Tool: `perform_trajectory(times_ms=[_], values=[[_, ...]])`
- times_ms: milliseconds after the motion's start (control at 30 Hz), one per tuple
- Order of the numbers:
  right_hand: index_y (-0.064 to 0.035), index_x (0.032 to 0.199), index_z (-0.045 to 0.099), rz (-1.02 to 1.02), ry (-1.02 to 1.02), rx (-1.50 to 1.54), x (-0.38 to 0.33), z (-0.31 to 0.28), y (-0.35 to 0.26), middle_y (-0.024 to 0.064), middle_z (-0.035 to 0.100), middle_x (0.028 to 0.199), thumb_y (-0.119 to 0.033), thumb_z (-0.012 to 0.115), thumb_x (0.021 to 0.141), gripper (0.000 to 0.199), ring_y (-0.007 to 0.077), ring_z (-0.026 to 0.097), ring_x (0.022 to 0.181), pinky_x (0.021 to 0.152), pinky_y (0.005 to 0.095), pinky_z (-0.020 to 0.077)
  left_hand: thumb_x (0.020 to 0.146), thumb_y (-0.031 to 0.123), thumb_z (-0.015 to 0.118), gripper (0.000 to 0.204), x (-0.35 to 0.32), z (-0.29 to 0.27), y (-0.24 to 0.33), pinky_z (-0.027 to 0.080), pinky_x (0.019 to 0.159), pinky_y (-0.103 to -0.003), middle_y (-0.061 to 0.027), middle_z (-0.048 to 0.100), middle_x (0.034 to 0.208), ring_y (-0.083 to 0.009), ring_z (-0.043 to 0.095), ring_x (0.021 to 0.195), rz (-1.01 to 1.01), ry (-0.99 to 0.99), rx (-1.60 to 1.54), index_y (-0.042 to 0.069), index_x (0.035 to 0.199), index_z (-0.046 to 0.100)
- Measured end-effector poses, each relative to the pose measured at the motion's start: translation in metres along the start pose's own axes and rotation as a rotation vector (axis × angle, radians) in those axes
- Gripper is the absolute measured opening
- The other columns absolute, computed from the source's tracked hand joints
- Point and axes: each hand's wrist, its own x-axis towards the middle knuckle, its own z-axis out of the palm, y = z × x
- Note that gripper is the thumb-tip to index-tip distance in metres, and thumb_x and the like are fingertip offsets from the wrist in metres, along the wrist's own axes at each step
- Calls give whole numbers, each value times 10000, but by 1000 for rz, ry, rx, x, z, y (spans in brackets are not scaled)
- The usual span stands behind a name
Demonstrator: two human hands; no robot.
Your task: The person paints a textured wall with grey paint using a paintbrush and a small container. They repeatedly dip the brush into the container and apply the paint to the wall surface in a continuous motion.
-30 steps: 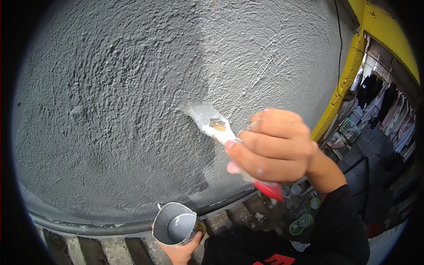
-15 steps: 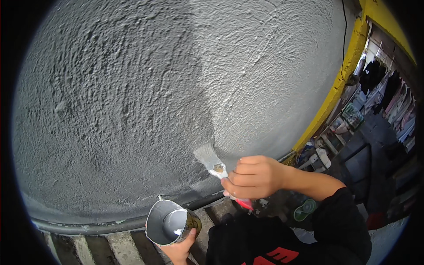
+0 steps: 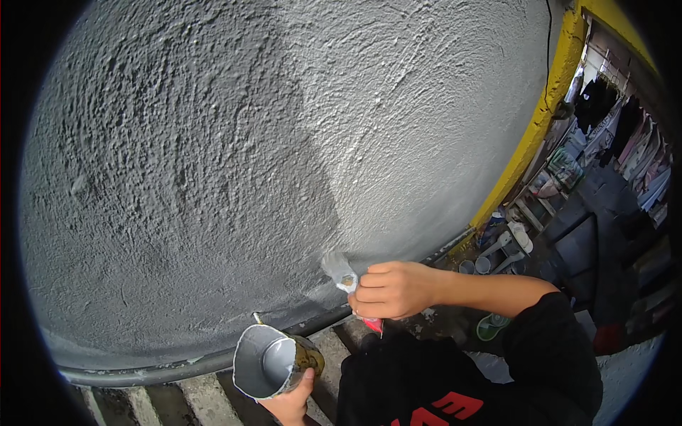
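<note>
My right hand [image 3: 394,290] grips a paintbrush [image 3: 342,273] with a red handle, its grey-coated bristles pressed against the lower part of a rough textured wall [image 3: 284,142]. The wall is darker grey on the left and lighter grey on the right, and the brush sits at the bottom of that boundary. My left hand [image 3: 290,403] holds a metal can [image 3: 266,361] with grey paint in it, down low just below the wall's base and left of the brush.
A dark pipe or ledge [image 3: 177,366] runs along the wall's foot. A yellow wall edge [image 3: 540,121] stands at the right, with hanging clothes [image 3: 611,113], small containers [image 3: 483,264] and clutter beyond and below it.
My right hand has carried the brush down the wall from mid-height to near its base. The can in my left hand has stayed low, shifting only slightly.
</note>
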Motion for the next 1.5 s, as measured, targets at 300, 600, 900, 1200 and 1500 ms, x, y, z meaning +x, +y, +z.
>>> perform_trajectory(times_ms=[300,600,900,1200,1500], values=[[-58,975,659,-78,274,-279,44,-89,23,8,580,841,-113,786,808,217,143,564,662,581,291,495,582,165,963,931,-1,3,4,480,1035,-421,-160,622,1255,-280,623,1137,-53,33,-64,-40,1363,501],[-40,1023,680,97,71,-81,-25,17,0,21,592,859,-127,745,854,201,152,573,737,644,290,485,663,304,930,875,5,8,8,460,1034,-430,-173,610,1248,-295,609,1131,-42,-23,0,-42,1343,503],[-60,969,686,150,335,-72,-12,12,-24,14,580,853,-98,789,805,197,155,565,729,616,274,494,662,249,931,908,5,-5,-3,457,1032,-422,-169,582,1287,-282,588,1155,-63,-25,46,-41,1386,466],[-34,1007,679,227,318,-93,-46,62,-12,64,632,909,-121,816,798,264,193,610,731,627,307,534,617,192,941,906,4,-6,-8,473,1033,-425,-167,615,1262,-290,614,1146,-41,-27,46,-39,1370,492],[-22,1020,657,307,78,164,-68,86,-20,33,554,824,-122,665,855,193,195,578,777,677,327,463,629,238,944,893,6,-2,-5,480,1017,-426,-169,619,1255,-292,620,1134,10,-68,61,-44,1355,508]])
